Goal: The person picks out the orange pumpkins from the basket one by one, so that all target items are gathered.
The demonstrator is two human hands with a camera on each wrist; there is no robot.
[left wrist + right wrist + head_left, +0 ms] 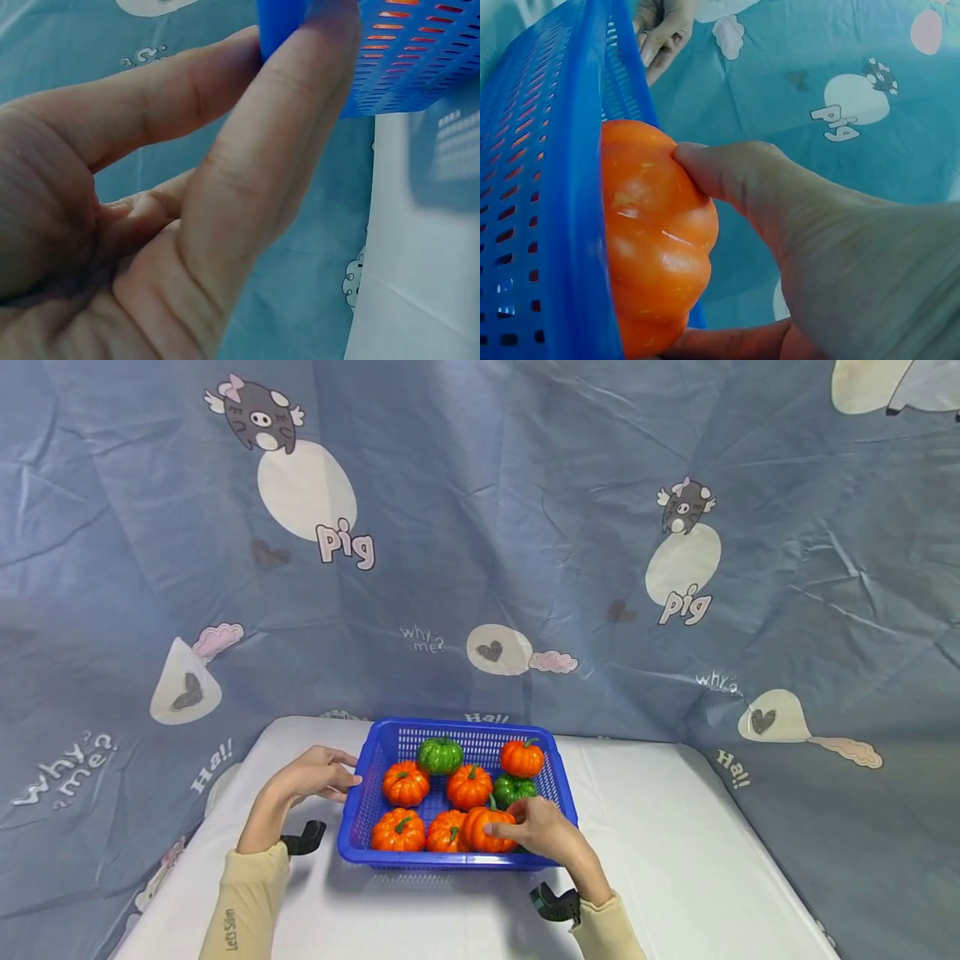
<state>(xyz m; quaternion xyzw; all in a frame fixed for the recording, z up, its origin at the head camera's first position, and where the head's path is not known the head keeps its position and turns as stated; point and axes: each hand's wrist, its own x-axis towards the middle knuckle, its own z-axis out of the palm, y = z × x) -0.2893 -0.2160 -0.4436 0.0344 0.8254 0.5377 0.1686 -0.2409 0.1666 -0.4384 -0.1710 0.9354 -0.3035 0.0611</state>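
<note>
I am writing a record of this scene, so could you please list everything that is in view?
Table: one, white, centre front
Basket: one, blue, on table
Orange pumpkins: six, orange, five in basket, one held pumpkin at front
Green pumpkins: at least two, green, in basket
Cloth: printed, blue-grey, behind table
Wrist devices: two, black, left and right
Sleeves: two, beige, below
Left hand: one, at basket's left rim
Right hand: one, on held pumpkin
</note>
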